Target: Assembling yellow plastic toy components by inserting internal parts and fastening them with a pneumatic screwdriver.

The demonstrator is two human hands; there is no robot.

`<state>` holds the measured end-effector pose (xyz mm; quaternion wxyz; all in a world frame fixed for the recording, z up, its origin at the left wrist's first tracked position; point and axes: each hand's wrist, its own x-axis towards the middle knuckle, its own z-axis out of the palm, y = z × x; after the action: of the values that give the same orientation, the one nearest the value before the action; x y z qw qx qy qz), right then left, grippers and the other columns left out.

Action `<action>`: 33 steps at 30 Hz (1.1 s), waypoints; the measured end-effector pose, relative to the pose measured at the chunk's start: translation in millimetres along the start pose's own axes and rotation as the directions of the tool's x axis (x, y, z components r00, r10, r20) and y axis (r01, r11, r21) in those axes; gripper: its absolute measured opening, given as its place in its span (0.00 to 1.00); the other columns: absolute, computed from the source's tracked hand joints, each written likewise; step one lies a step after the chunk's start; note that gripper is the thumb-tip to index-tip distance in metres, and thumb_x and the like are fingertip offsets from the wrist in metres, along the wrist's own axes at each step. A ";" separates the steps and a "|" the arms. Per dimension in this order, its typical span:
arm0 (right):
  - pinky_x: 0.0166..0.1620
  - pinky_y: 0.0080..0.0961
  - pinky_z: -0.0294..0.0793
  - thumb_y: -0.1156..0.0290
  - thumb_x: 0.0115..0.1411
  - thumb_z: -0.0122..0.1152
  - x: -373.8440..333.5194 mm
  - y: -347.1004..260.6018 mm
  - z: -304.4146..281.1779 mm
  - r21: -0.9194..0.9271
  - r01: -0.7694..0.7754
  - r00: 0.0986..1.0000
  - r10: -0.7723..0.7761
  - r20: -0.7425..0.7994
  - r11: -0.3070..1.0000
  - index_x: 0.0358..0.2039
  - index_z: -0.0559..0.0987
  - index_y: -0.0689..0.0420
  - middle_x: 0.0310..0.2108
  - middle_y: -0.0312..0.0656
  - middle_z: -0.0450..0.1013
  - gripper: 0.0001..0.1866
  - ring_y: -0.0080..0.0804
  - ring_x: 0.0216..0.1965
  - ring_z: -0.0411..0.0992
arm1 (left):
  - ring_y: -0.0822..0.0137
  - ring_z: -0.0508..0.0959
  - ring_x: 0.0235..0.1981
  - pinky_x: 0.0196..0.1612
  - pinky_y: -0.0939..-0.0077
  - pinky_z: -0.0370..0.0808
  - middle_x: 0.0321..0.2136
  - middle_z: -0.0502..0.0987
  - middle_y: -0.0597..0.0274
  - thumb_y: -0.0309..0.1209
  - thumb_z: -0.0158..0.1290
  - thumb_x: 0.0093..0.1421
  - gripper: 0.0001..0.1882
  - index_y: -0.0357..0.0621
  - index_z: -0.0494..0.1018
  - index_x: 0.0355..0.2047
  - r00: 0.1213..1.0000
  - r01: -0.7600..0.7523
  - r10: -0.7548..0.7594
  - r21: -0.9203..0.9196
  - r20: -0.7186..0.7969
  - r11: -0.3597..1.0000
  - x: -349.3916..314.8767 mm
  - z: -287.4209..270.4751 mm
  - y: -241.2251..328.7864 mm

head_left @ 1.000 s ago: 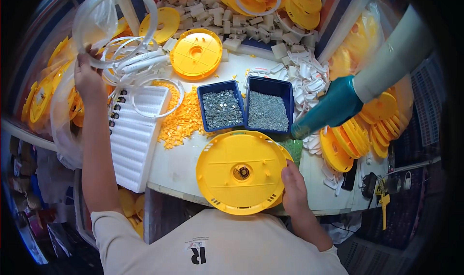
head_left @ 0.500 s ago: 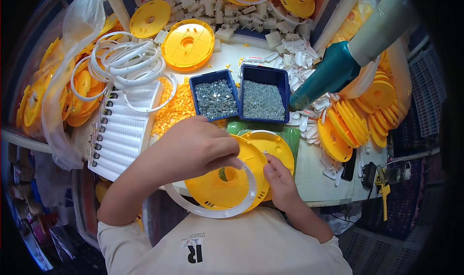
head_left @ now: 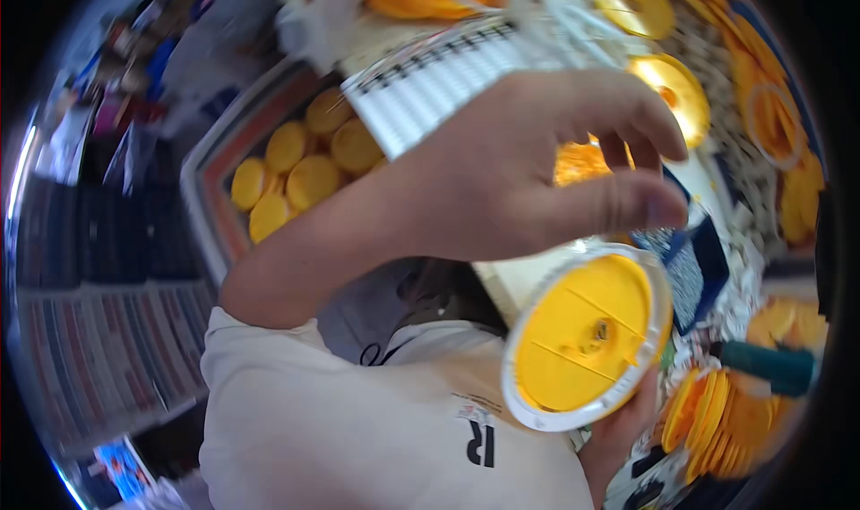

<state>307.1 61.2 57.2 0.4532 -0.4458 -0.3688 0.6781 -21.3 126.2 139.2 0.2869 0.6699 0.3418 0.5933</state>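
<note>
Low at the right of centre, my right hand (head_left: 620, 434) grips a round yellow plastic disc (head_left: 564, 349) from behind and below. A white plastic ring (head_left: 557, 419) now sits around the disc's rim, and the pair is tilted toward me. Most of my right hand's fingers are hidden behind the disc. Above it, my left hand (head_left: 573, 174) hangs in the air with thumb and fingers apart, holding nothing. Past its fingertips are two dark blue bins (head_left: 714, 257) of small metal parts, partly covered by the hand. The picture is smeared by motion.
A crate of yellow round pieces (head_left: 313, 180) stands at the left, below the table's edge. A white ridged tray (head_left: 434, 85) lies beyond my left wrist. At the right are a teal tool (head_left: 769, 365) and a row of yellow discs (head_left: 717, 425). Loose white rings (head_left: 578, 35) lie farther back.
The view has swung left, bringing the crate in. My left hand has let go of the white ring and lifted off. The ring now lies around the disc, which my right hand has raised.
</note>
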 end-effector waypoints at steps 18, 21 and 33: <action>0.66 0.28 0.66 0.60 0.79 0.44 15.9 6.1 -9.2 -0.345 0.129 0.991 -0.135 0.008 0.930 0.66 0.70 0.67 0.63 0.47 0.70 0.26 0.32 0.62 0.70 | 0.52 0.64 0.73 0.75 0.58 0.61 0.74 0.58 0.43 0.39 0.52 0.69 0.44 0.34 0.46 0.77 0.636 0.460 -0.672 -0.886 0.380 -0.065 -137.7 52.8 -28.7; 0.58 0.26 0.72 0.58 0.76 0.51 16.6 -11.0 -13.7 -0.512 0.321 0.941 -0.329 0.079 0.797 0.62 0.74 0.67 0.60 0.49 0.72 0.25 0.33 0.57 0.72 | 0.52 0.65 0.73 0.74 0.57 0.62 0.73 0.60 0.44 0.43 0.51 0.70 0.43 0.33 0.47 0.76 0.639 0.513 -0.634 -0.855 0.437 -0.073 -134.0 67.8 -40.9; 0.39 0.27 0.83 0.80 0.62 0.69 25.9 -18.1 -13.2 -0.788 0.429 0.805 -0.583 0.112 0.441 0.48 0.78 0.64 0.40 0.50 0.81 0.14 0.37 0.37 0.84 | 0.57 0.65 0.72 0.73 0.59 0.62 0.72 0.62 0.47 0.68 0.34 0.72 0.50 0.34 0.51 0.75 0.558 0.725 -0.565 -0.688 0.608 -0.026 -122.6 93.3 -49.0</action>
<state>319.7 92.6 62.2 0.4244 -0.5230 -0.7002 0.2367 57.8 59.7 14.8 0.8650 0.1933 0.2039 0.4157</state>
